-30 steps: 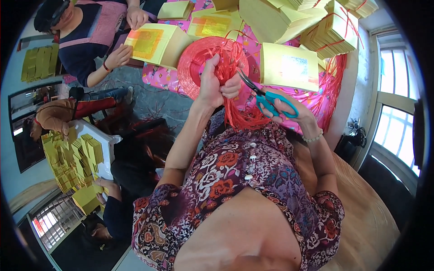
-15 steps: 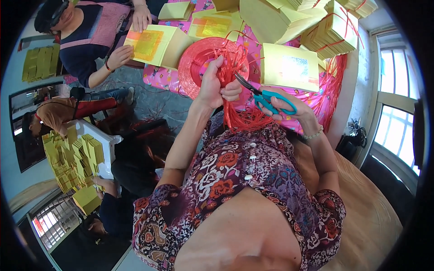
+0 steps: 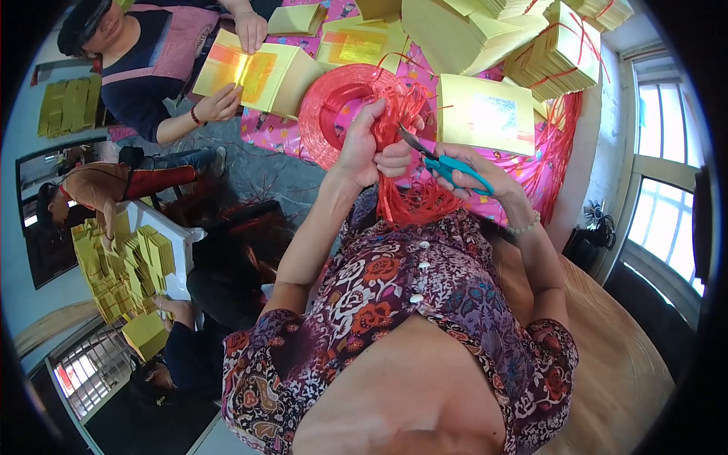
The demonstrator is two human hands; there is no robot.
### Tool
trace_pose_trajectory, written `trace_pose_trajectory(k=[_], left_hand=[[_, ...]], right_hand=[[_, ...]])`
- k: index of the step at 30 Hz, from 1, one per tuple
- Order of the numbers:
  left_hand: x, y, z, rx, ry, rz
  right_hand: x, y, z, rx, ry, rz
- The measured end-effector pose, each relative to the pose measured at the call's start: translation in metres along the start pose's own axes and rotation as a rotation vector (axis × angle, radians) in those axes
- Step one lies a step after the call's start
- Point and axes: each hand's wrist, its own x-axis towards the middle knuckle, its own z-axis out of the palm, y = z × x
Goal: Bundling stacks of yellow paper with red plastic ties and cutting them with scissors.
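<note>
My left hand [image 3: 370, 148] is closed round a bundle of red plastic ribbon [image 3: 413, 205], whose loose strands hang down toward my lap and stick up in loops above the fist. In my right hand [image 3: 472, 168] is a pair of teal-handled scissors [image 3: 455, 173]. Their dark blades point up and left and reach the ribbon just right of my left fist. I cannot tell how far apart the blades are. Behind my left hand a large red ribbon coil [image 3: 318, 114] lies flat on the table.
A pink patterned cloth covers the table [image 3: 265, 135]. Yellow paper stacks [image 3: 485, 114] stand at the right, some tied in red [image 3: 557, 57]. At the far left a co-worker [image 3: 163, 68] handles yellow sheets [image 3: 246, 76]. Other people work round a white table [image 3: 178, 254] at the left.
The ribbon bundle and my left hand have shifted slightly to the right. My right hand and the scissors stay close by. The co-worker's hands have moved over the yellow sheets.
</note>
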Motion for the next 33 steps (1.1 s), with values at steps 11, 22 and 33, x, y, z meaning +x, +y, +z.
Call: trace_pose_trajectory(k=[11, 22, 33], left_hand=[[0.000, -0.002, 0.001, 0.086, -0.003, 0.072], [0.002, 0.000, 0.005, 0.238, 0.106, 0.078], [0.004, -0.003, 0.005, 0.372, 0.262, 0.128]], right_hand=[[-0.002, -0.001, 0.014, 0.095, 0.084, 0.049], [-0.017, -0.020, 0.024, 0.206, 0.145, -0.114], [-0.007, -0.010, 0.025, 0.052, 0.128, 0.049]])
